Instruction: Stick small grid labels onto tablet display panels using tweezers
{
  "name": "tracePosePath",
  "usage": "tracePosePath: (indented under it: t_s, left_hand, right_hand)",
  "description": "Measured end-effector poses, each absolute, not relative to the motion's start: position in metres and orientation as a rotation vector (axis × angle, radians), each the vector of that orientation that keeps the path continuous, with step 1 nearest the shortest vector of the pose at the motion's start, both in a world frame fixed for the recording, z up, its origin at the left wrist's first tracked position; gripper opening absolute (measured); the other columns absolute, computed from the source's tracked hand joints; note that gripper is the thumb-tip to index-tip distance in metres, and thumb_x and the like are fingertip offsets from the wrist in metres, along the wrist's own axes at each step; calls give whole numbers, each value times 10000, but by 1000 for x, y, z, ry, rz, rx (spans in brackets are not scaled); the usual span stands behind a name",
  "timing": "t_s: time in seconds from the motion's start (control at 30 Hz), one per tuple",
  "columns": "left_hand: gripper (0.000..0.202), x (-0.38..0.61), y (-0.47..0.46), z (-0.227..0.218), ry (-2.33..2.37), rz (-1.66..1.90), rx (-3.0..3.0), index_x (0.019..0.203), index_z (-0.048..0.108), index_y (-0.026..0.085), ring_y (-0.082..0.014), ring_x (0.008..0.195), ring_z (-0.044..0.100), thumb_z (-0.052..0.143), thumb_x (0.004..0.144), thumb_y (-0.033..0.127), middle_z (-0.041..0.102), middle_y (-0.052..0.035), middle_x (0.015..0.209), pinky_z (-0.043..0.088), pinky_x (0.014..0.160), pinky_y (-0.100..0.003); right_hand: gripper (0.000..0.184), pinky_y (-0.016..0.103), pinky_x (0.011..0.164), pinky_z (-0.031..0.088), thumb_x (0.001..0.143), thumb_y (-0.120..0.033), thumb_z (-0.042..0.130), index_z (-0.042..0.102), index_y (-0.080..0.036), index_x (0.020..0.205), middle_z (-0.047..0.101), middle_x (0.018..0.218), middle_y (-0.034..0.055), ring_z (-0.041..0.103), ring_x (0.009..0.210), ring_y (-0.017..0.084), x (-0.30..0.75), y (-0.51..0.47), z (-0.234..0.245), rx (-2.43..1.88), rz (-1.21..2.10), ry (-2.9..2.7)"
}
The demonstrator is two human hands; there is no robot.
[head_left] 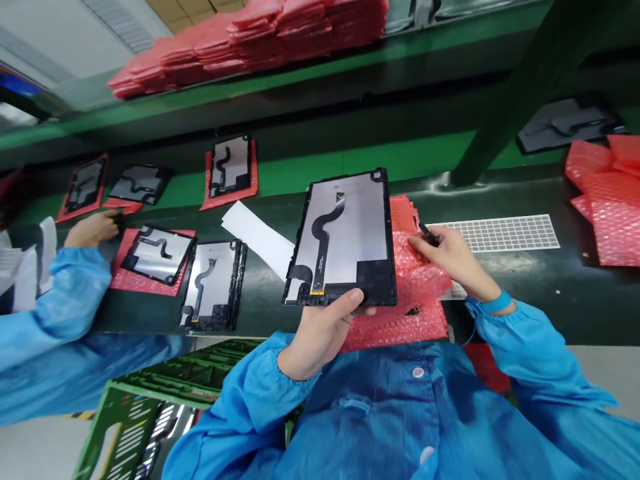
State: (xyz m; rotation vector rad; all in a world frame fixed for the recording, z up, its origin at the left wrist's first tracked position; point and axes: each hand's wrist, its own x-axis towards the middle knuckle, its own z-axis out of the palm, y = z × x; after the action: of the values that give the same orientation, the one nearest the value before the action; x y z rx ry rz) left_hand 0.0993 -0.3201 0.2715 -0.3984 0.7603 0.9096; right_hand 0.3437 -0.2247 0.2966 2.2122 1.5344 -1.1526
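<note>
My left hand (325, 333) grips the bottom edge of a tablet screen panel (357, 220), thumb on top. The panel is tilted up in front of me, its silver back showing a curved black flex cable (323, 233). My right hand (450, 257) is closed around a thin black tool (429, 235) whose exact kind I cannot make out. Its fingertips are at the edge of a stack of red bubble-wrap bags (420, 287), partly hidden behind the panel. A blue band circles my right wrist.
Left of me lie stacked panels (213, 287) and a panel on a red bag (159, 253), near a co-worker's hand (93, 229). White label sheet (500, 233) lies right, below a green post (500, 113). Red bags (250, 40) fill the shelf; a green crate (115, 427) stands below.
</note>
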Motion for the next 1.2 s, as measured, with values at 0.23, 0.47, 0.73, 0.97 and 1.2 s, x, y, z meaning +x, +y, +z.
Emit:
tracePosePath:
  t_s: [0.23,0.47,0.73,0.97,1.2]
  left_hand:
    - [610,107,-320,273,786,843,-403,1226,725,272,-222,876,754,980,672,292,774,11,885,619,614,-259]
    - [637,143,-337,282,718,733,-485,1251,714,273,-214,929,750,981,675,326,782,-2,1023,663,744,-304]
    - [381,136,-379,270,195,417,-316,980,721,166,-239,923,782,748,948,545,765,-115,969,612,698,-265]
    - [170,87,-314,269,149,497,363,1087,741,203,-227,904,754,659,1012,331,770,-124,1030,599,805,-321]
    - [385,157,-236,260,368,711,944,958,764,184,-326,994,695,719,916,564,732,-155,1022,555,944,-414]
  right_hand:
    - [476,304,582,314,852,-643,662,594,-195,707,547,615,-13,462,592,139,351,-223,297,2083,-1158,1499]
    - [510,311,623,359,834,-678,661,629,-179,739,616,684,17,518,649,159,351,-226,296,2138,-1184,1478]
    - [489,313,645,401,837,-669,694,623,-194,745,599,673,3,523,644,156,357,-228,301,2183,-1316,1386]
    - [414,338,646,495,902,-622,660,732,-226,807,655,686,19,597,672,177,378,-190,322,2518,-969,1676]
    - [419,310,574,497,926,-611,674,762,-204,966,655,647,-4,596,571,145,426,-180,308,2393,-1009,1622]
